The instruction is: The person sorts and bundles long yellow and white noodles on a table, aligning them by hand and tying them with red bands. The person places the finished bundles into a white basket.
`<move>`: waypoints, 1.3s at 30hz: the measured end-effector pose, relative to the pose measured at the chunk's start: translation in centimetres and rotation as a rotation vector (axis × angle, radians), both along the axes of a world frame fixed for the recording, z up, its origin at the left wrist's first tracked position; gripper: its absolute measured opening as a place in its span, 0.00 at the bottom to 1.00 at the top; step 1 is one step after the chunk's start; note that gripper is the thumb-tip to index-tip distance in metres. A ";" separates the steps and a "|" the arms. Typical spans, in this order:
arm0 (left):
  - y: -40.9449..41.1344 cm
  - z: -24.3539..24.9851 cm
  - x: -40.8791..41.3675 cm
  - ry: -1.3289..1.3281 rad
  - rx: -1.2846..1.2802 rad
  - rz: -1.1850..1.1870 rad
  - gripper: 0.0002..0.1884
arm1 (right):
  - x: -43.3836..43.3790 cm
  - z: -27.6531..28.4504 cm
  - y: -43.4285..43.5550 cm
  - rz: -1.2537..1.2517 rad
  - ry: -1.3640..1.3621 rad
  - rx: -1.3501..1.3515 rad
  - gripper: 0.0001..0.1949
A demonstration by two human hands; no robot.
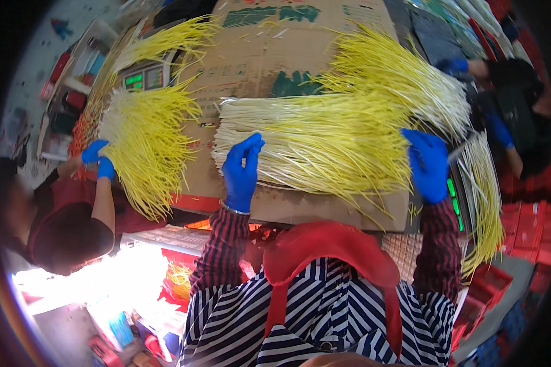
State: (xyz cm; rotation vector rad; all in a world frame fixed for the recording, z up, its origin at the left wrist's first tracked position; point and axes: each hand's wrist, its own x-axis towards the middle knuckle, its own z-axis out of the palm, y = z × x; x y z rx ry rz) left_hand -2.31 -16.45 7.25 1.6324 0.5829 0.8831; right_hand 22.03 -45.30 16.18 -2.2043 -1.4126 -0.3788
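A broad pile of yellow chives [312,142] lies crosswise before me on flattened cardboard [252,55], white stalk ends to the left and yellow tips to the right. My left hand [241,172], in a blue glove, is over the near left side of the pile, thumb and fingers bent towards each other. Whether a stalk is pinched there cannot be made out. Also gloved in blue, my right hand [427,165] is beside the yellow tips at the pile's right end. Its fingertips are partly hidden, so any grip on the tips is unclear.
Another chive bundle [399,78] touches the pile's far right. More chives [482,202] hang beside a scale display [454,202]. At left, a co-worker's gloved hands [98,158] touch a bundle [147,142] near another scale [144,78]. A second person's gloved hand [498,128] is at right.
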 end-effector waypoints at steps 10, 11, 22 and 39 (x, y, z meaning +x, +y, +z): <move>3.7 -3.2 2.9 0.637 0.829 -0.010 0.22 | -0.3 -6.4 27.2 0.546 0.205 -0.252 0.22; 3.5 -3.6 2.6 0.691 0.801 -0.037 0.22 | -0.5 -7.3 29.0 0.530 0.236 -0.256 0.23; 4.7 -1.1 0.0 0.490 0.461 -0.139 0.22 | 2.8 -17.0 38.6 0.519 1.056 -0.439 0.25; 26.5 -5.5 8.1 0.422 -0.091 -0.091 0.14 | 2.1 -19.1 37.9 0.327 1.291 -0.161 0.09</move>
